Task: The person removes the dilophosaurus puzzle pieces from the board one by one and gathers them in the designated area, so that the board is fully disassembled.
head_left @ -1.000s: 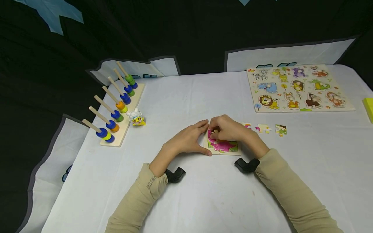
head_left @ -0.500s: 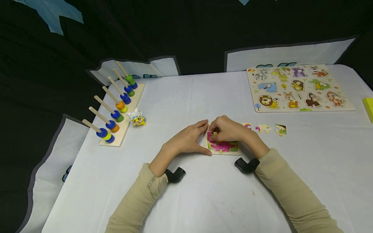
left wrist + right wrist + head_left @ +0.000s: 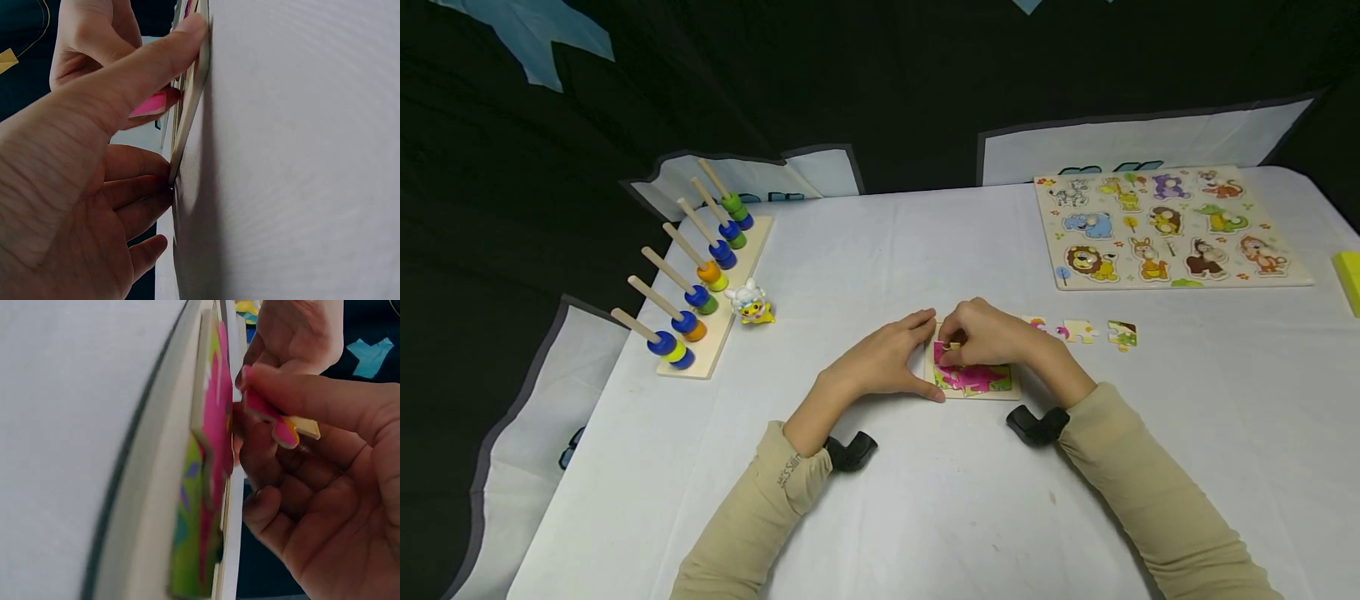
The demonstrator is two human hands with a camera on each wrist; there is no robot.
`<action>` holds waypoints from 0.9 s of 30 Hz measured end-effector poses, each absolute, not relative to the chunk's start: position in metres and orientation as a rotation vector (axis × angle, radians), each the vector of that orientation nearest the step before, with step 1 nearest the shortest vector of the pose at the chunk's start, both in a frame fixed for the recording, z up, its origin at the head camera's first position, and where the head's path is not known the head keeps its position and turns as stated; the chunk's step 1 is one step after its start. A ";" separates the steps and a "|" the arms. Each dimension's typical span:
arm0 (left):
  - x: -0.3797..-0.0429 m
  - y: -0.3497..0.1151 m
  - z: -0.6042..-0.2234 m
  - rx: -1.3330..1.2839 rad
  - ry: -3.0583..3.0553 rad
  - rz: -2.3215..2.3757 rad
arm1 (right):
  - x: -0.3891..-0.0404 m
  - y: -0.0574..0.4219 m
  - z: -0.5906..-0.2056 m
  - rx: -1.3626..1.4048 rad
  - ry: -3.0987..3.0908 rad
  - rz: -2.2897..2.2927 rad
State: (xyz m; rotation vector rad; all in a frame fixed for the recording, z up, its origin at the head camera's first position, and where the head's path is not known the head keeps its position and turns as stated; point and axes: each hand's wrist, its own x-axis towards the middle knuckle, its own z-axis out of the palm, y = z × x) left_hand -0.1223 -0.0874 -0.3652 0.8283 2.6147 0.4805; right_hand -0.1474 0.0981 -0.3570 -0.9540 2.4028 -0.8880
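pinching a knobbed puzzle piece, bright pink and yellow with pale edges, in the right hand, over ten o'clock of the wooden puzzle board; touching its nine o'clock edge with the left hand spread.

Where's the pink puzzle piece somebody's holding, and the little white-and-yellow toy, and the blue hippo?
Pink puzzle piece (image 3: 285, 431): right wrist view, on its rounded tab.
White-and-yellow toy (image 3: 748, 297): head view, on its white upper part.
Blue hippo (image 3: 1091, 225): head view, on its body.
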 end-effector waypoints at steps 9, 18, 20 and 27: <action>-0.122 -0.088 -0.365 0.826 2.622 0.471 | -0.151 0.110 -0.353 -1.004 2.237 -1.024; -0.122 -0.086 -0.365 0.820 2.618 0.476 | -0.152 0.119 -0.348 -0.923 2.155 -1.086; -0.122 -0.086 -0.365 0.819 2.617 0.480 | -0.152 0.121 -0.346 -0.885 2.178 -1.116; -0.122 -0.086 -0.365 0.817 2.627 0.481 | -0.156 0.137 -0.340 -0.835 2.316 -1.170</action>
